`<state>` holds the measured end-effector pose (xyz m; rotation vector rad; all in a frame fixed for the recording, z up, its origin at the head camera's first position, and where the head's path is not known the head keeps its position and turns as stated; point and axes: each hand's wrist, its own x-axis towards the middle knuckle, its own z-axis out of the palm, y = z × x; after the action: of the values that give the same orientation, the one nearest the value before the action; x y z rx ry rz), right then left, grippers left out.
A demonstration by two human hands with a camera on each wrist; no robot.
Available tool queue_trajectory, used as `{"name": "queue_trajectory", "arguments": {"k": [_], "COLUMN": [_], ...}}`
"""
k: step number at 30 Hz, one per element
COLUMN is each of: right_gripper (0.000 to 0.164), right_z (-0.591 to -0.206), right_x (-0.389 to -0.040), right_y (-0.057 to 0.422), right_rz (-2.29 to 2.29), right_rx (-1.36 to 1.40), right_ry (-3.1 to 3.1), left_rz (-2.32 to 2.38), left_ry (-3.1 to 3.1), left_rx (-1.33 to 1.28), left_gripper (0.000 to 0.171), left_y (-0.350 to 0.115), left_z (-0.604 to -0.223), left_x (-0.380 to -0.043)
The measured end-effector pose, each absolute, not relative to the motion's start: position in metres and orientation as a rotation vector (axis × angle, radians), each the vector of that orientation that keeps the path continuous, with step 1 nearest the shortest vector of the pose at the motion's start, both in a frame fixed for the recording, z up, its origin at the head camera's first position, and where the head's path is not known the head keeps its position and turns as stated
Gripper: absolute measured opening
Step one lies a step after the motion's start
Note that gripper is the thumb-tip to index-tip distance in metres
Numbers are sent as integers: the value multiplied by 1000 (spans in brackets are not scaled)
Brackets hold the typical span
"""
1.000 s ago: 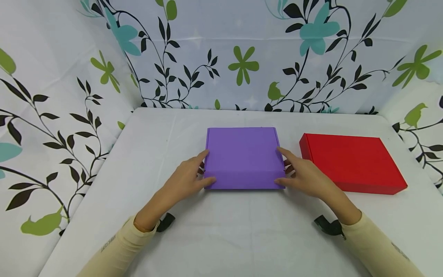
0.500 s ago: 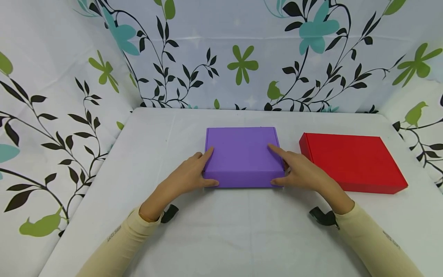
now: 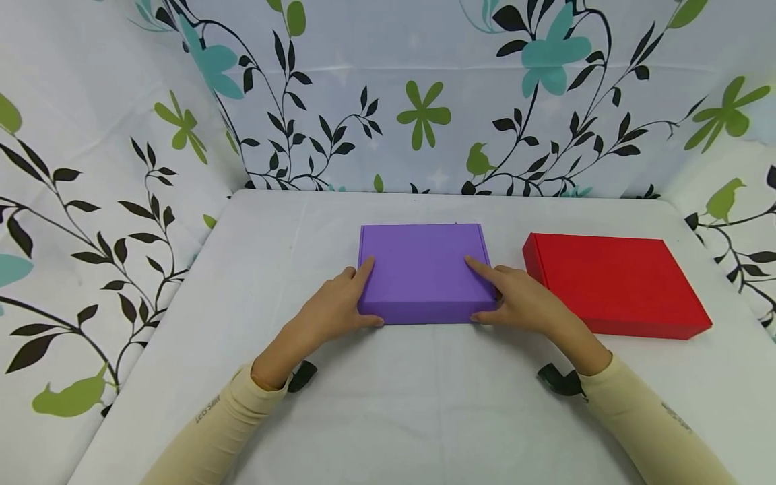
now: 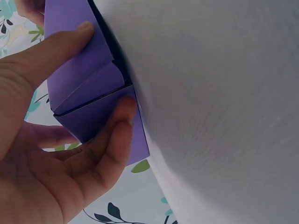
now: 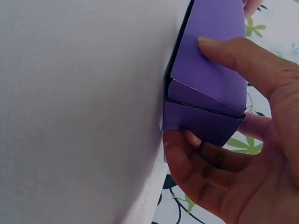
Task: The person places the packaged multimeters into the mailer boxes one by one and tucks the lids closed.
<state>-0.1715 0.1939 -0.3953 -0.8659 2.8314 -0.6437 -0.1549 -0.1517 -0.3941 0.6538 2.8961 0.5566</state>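
Observation:
A closed purple cardboard box (image 3: 426,266) lies on the white table between both hands. My left hand (image 3: 332,304) grips its left end. The left thumb (image 4: 70,44) presses the front face, and the other fingers curl against the side wall, the index finger reaching onto the lid. From the opposite end my right hand (image 3: 521,300) holds the box in the same way, its thumb (image 5: 229,51) flat on the front face and its lower fingers bent along the side near the table. In the right wrist view the box's front flap (image 5: 205,95) shows at the corner.
A closed red box (image 3: 618,283) lies to the right, a short way past the right hand. The white table (image 3: 388,404) runs up to a patterned cloth backdrop (image 3: 339,81), which also hangs at both sides.
Both hands have slid inward, with index fingers now over the lid's top and thumbs farther along the front. The purple box's front bottom edge has shifted slightly away. The red box has stayed put.

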Motion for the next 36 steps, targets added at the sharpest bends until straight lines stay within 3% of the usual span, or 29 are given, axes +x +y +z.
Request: {"name": "queue_trajectory", "arguments": {"k": [15,36], "right_gripper": [92,97], "right_z": [-401,-395], "right_x": [-173,-172], "right_y": [200,197], "right_rz": [-598,-516], "right_rx": [-989,-902], "right_ry": [2883,2859], "left_rz": [605,442], "left_ry": [2992,2995], "left_rx": [646,625], "left_gripper": [99,96], "left_y": [-146,-145], "left_z": [-400,-389], "left_x": [-156,-153]}}
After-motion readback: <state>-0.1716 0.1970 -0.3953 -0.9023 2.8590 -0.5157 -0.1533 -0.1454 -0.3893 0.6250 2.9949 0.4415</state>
